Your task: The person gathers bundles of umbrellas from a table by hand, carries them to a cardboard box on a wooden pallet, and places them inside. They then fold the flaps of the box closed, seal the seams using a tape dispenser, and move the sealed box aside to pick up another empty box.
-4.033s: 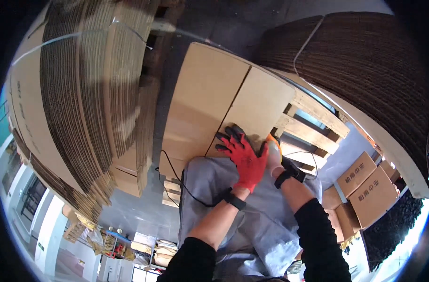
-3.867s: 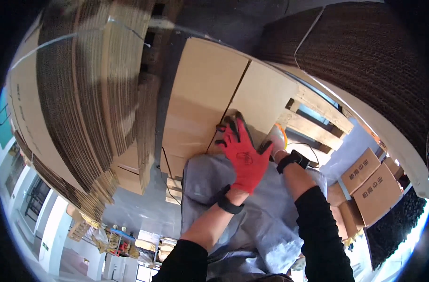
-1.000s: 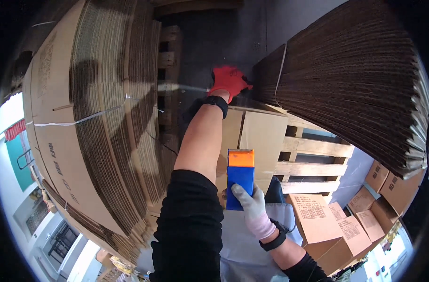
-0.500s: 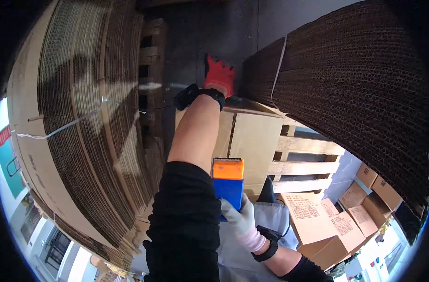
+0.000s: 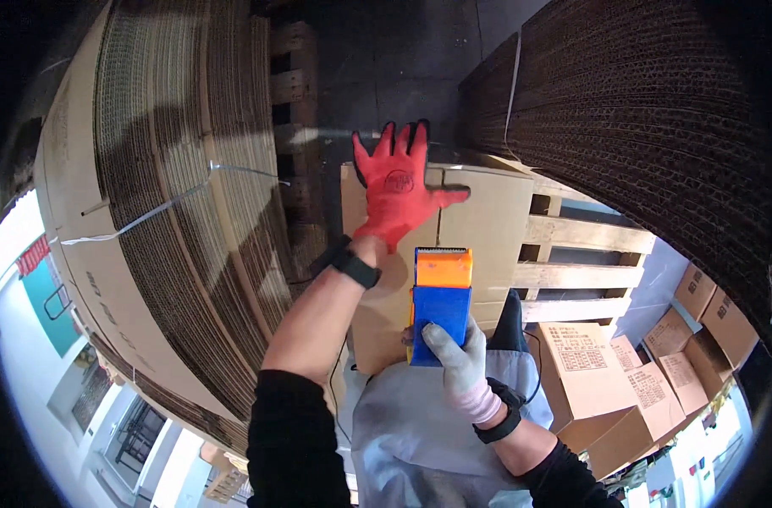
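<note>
My left hand [image 5: 397, 190], in a red glove with dark fingertips, lies with spread fingers over the far part of a closed cardboard box [image 5: 486, 212]. A seam runs between the box's top flaps, and the thumb points right across it. My right hand [image 5: 458, 356], in a whitish glove, grips a blue and orange tape dispenser [image 5: 442, 317] above the near part of the box. The dispenser's toothed edge faces away from me. Some of the right fingers are hidden behind it.
Tall stacks of flat cardboard rise at the left [image 5: 162, 169] and right [image 5: 623, 110], bound with white straps. A wooden pallet [image 5: 581, 275] lies right of the box. Printed cartons [image 5: 585, 368] sit at the lower right. A grey apron [image 5: 437, 423] covers my lap.
My left hand has drawn back from the box's far edge onto its top, fingers spreading. My right hand with the tape dispenser appears slightly farther right and up.
</note>
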Motion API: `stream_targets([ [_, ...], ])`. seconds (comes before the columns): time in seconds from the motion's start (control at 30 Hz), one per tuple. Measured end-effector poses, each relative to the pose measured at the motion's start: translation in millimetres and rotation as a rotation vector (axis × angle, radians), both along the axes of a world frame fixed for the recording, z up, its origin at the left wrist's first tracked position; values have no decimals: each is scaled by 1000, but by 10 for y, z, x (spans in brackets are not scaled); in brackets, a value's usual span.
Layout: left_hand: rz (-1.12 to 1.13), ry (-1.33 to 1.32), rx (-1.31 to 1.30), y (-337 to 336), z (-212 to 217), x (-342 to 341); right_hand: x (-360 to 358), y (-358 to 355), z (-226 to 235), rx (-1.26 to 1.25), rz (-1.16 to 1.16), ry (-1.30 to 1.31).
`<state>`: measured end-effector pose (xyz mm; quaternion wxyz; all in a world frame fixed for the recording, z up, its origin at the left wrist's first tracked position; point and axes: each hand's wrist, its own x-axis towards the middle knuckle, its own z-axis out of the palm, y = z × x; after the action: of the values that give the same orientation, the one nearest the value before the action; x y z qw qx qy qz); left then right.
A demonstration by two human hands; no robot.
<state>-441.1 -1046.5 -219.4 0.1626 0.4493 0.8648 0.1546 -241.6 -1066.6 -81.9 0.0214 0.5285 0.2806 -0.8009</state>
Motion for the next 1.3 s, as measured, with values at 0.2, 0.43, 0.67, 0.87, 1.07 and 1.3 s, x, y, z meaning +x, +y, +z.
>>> stream_targets([
  [0.2,-38,11,-99,-25,-25,-1,57,-115,-29,-99,-110,-30],
  [0.43,-208,-733,-267,106,299,-683,215,-182,-396,-47,-66,-98],
  [0.67,-23,-911,-416,673,455,-596,192,-272,-452,-57,-59,-161],
  [0.87,-56,-737,-424,943,232,-390,226,-277,-548,-25,14,-180],
  [1.07,-162,-290,-393,607,-70,-76,268,-340,-637,-44,-18,-176],
  [1.3,-273,190,-35,283,-218,226,306,-517,-546,5,-13,-185],
])
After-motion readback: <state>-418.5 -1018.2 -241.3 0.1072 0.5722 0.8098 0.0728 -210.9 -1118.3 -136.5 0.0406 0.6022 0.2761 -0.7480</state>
